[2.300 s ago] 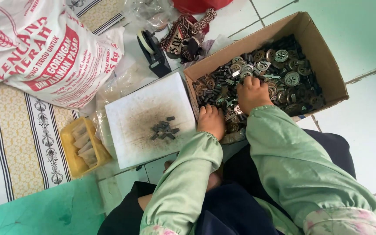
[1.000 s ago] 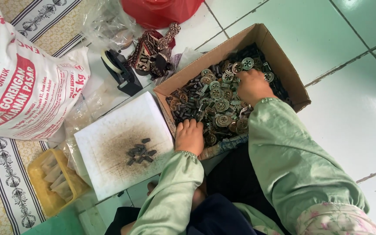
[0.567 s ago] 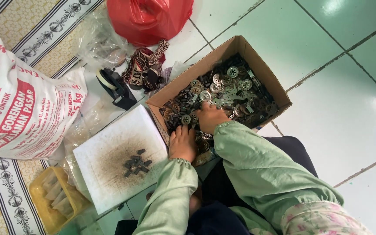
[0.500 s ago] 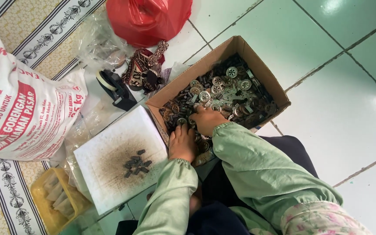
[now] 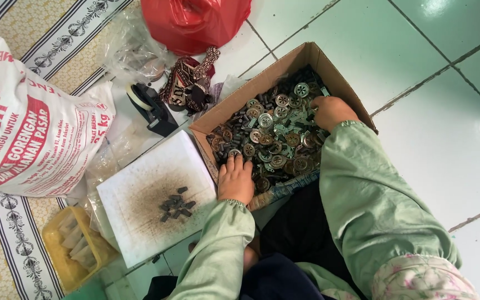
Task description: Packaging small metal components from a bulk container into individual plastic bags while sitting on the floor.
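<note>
Since half a second ago, the right hand (image 5: 331,111) has slid from the middle of the cardboard box (image 5: 284,66) toward its far right corner, while the left hand (image 5: 236,179) has stayed at the near edge.

Seen from the head camera, looking down: a person in pale green sleeves sits on a tiled floor. The box is heaped with round metal buttons (image 5: 276,136) and small dark bits. The left hand lies flat and open on the heap, fingers spread, grasping nothing, seemingly to steady the box. The right hand is curled into the pile; whether it grips anything I cannot tell.

Just left of the box, a white board (image 5: 140,194) carries a small cluster of dark pieces (image 5: 174,204), likely set aside from the buttons. Beyond it lie a tape dispenser (image 5: 151,108), a printed sack (image 5: 29,133) and a red bag (image 5: 195,22).
</note>
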